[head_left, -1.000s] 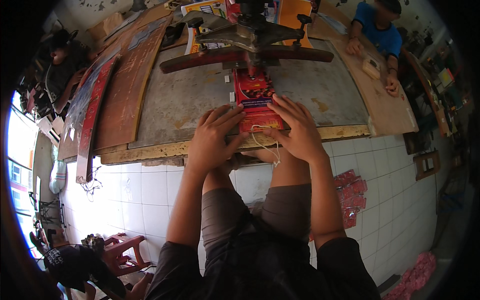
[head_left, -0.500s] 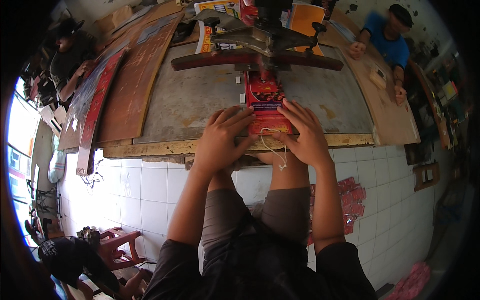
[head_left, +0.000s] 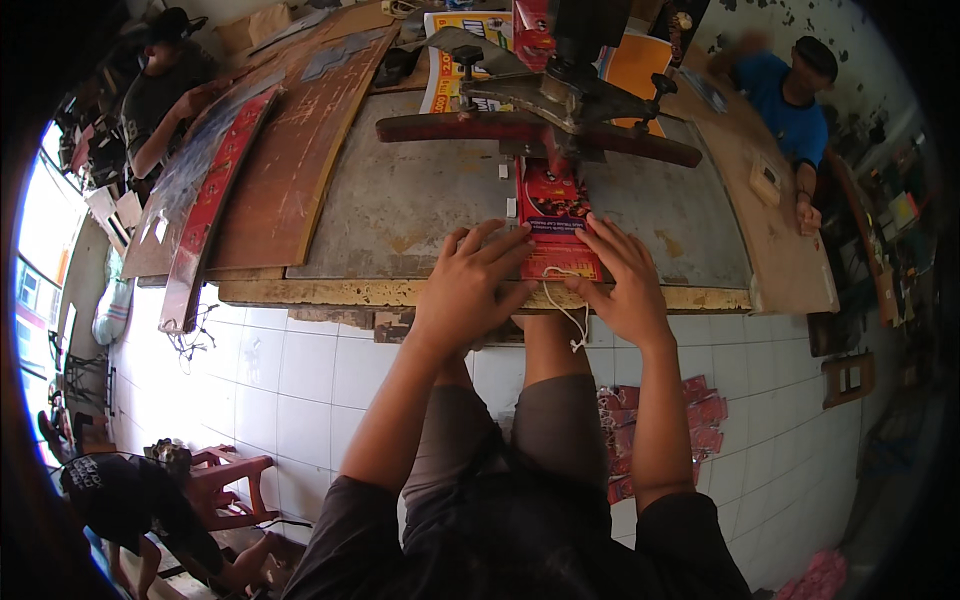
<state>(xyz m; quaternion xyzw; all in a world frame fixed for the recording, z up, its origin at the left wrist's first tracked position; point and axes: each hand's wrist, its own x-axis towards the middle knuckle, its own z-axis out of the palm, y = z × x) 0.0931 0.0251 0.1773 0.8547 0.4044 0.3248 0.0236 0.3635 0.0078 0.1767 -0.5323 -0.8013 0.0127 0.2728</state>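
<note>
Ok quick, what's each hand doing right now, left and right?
Left hand: open, fingers spread, pressing on the red printed stack at the table's near edge.
Right hand: open, flat on the same stack, beside the white string.

The left hand (head_left: 470, 290) and the right hand (head_left: 622, 280) cover the near corners of the red printed bag (head_left: 555, 215), so its lower edge hardly shows. The far end of the bag lies under the metal press (head_left: 560, 95), whose top is cut off by the picture's upper edge. The white string (head_left: 570, 310) runs behind the right hand's fingers, and where it is fastened cannot be told. The stack of red bags (head_left: 700, 410) on the floor is partly hidden by the right forearm. The person in blue (head_left: 785, 100) has one blurred arm. The picture's rim is black, cutting off the room's corners.
</note>
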